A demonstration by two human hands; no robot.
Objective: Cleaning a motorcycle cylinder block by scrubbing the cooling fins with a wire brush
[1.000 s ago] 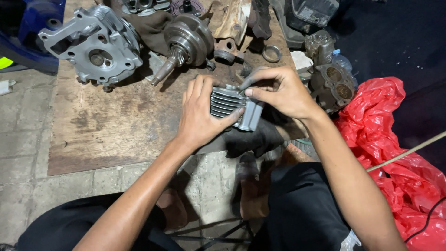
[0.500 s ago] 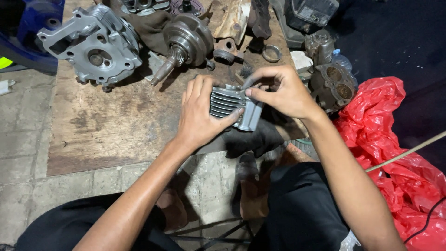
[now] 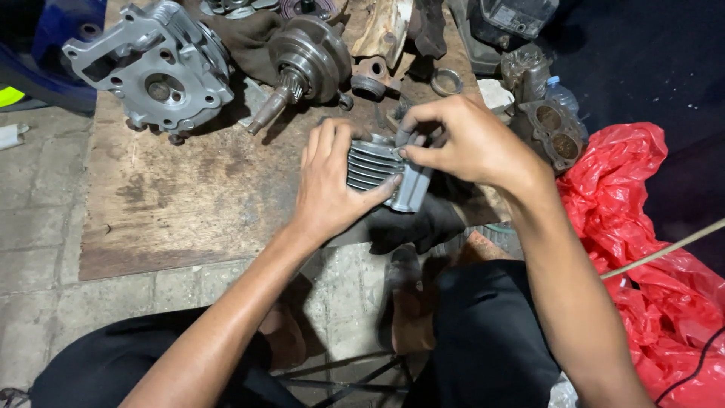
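Note:
A grey finned engine cylinder (image 3: 377, 168) rests at the near edge of a worn wooden board (image 3: 189, 196). My left hand (image 3: 332, 185) wraps over its left side, thumb pressed against the fins. My right hand (image 3: 461, 140) sits on top of its right end, fingertips pinched at the upper rim; whatever they pinch is too small to see. A dark rag (image 3: 423, 223) lies under the cylinder.
On the board behind lie a grey engine case (image 3: 155, 72), a crankshaft (image 3: 306, 57), a metal ring (image 3: 447, 81) and other engine parts (image 3: 550, 128). A red plastic bag (image 3: 649, 257) sits on the right. Paved floor (image 3: 45, 204) lies left of the board.
Both hands stay on the cylinder. The right hand's fingers have shifted slightly along the top rim.

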